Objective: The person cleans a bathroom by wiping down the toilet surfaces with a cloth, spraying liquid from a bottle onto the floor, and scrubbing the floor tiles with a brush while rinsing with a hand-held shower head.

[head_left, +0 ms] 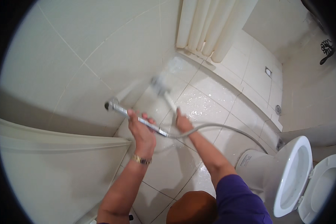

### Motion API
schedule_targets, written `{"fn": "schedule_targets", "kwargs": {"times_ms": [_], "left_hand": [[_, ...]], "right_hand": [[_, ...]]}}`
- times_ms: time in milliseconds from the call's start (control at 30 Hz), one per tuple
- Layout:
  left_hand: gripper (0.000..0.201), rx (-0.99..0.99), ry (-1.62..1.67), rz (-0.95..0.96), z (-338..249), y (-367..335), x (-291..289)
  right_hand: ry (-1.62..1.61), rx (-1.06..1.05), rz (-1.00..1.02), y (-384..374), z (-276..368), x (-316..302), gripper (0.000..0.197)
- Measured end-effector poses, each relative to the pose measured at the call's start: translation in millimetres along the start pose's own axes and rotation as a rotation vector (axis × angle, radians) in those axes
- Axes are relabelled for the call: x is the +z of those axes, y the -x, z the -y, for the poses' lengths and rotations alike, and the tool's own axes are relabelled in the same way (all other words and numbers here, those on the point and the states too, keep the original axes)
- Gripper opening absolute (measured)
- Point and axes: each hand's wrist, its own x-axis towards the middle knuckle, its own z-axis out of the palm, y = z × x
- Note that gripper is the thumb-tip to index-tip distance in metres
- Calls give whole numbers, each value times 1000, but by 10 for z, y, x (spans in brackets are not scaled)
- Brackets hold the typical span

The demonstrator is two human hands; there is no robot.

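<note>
My left hand (141,131), with a gold band at the wrist, is closed around a chrome handheld sprayer (119,108). The sprayer's head points toward the wall, and a pale streak of water runs from it up to the right. A grey flexible hose (227,126) trails from its lower end and passes by my right wrist toward the toilet. My right hand (183,122) grips the white handle of a scrub brush (170,102). Its blurred head sits low over the wet floor tiles (199,104), close to the wall's foot.
On the right stands a white toilet (250,168), lid and seat raised. A low tiled curb (227,79) edges the shower area, where a floor drain (268,71) shows. Folded cream panels (209,30) stand at the top. A white door-like panel (56,168) fills the lower left.
</note>
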Motion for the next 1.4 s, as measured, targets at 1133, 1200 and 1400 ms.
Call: {"fn": "schedule_targets", "kwargs": {"times_ms": [1133, 1200, 1400], "left_hand": [[37, -277, -135, 252, 126, 306, 63], [36, -347, -92, 241, 257, 565, 159], [35, -325, -126, 200, 276, 613, -335]], "right_hand": [[-288, 531, -297, 1455, -1477, -370, 83], [-264, 631, -446, 1884, -1728, -290, 88], [-136, -12, 34, 1497, -212, 468, 83]]}}
